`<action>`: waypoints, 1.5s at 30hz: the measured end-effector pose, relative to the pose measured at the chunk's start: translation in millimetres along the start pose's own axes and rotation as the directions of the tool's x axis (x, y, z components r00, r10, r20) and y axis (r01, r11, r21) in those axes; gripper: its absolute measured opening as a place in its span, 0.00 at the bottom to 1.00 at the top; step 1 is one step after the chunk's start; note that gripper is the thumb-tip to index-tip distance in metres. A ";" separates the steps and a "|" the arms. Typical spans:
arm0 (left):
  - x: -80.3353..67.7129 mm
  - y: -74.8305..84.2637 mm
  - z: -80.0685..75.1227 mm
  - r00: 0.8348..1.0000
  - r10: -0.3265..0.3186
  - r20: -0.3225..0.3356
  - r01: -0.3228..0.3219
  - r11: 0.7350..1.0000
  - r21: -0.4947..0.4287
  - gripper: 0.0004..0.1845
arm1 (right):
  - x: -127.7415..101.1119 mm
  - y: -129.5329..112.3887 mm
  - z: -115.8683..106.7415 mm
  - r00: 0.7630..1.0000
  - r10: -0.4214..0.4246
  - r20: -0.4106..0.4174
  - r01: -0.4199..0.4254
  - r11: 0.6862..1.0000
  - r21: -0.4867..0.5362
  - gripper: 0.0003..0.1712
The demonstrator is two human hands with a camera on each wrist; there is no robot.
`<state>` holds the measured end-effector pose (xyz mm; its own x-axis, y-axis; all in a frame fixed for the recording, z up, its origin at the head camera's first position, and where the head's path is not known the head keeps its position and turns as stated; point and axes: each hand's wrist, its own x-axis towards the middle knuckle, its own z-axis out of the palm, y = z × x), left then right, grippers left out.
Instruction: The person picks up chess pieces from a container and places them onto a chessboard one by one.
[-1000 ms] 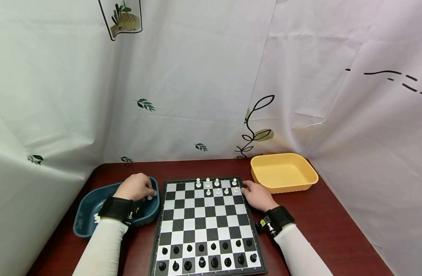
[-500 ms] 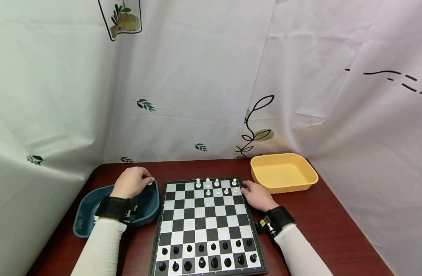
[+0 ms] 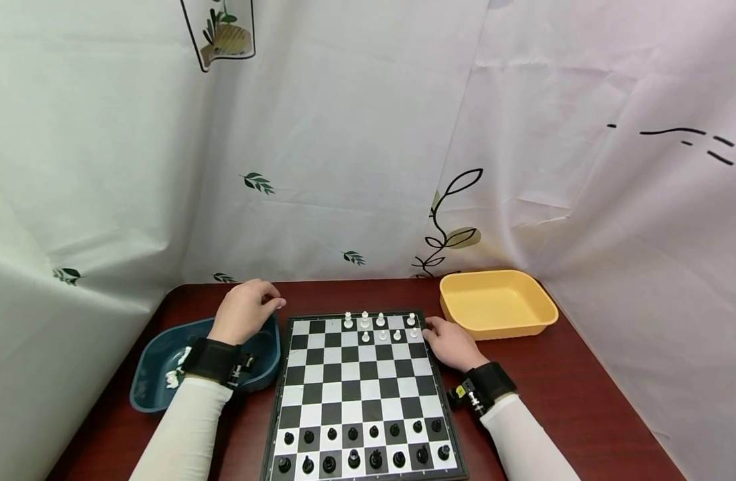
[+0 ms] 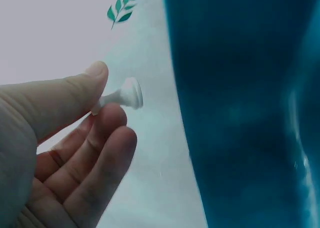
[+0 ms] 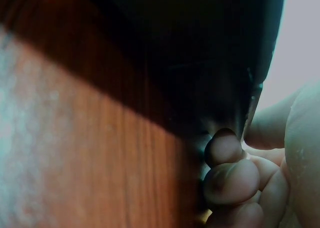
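My left hand (image 3: pixel 270 306) hovers over the far rim of the blue bin (image 3: pixel 157 394), just left of the chessboard (image 3: pixel 358 387). In the left wrist view this left hand (image 4: pixel 107 95) pinches a small white chess piece (image 4: pixel 124 94) between thumb and fingers, beside the blue bin's wall (image 4: pixel 240 112). My right hand (image 3: pixel 432 329) lies at the board's far right edge. In the right wrist view its fingers (image 5: pixel 227 148) curl against the dark chessboard edge (image 5: pixel 200 62), thumb on the other side. Several white pieces (image 3: pixel 380 326) stand on the far rows, black pieces (image 3: pixel 361 447) on the near rows.
A yellow bin (image 3: pixel 494 304) with nothing in it sits at the back right on the red-brown table (image 3: pixel 560 394). More white pieces (image 3: pixel 174 377) lie in the blue bin. White leaf-print curtains close in behind and on both sides.
My left hand has risen out of the blue bin with a white piece and moved away and rightward toward the board's far left corner. The right hand has stayed put.
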<state>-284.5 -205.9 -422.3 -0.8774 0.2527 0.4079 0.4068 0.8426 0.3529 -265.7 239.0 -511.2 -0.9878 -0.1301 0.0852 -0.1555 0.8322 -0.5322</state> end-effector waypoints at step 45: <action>1.3 17.1 46.4 0.957 0.133 0.257 -0.162 0.982 0.095 0.05 | -5.2 -10.6 -5.3 0.999 0.045 0.021 -0.045 0.999 -0.006 0.25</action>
<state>-290.5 -169.1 -454.8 -0.8510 0.4766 0.2207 0.5178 0.8318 0.2000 -258.9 233.7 -501.6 -0.9937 -0.1037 0.0436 -0.1110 0.8407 -0.5300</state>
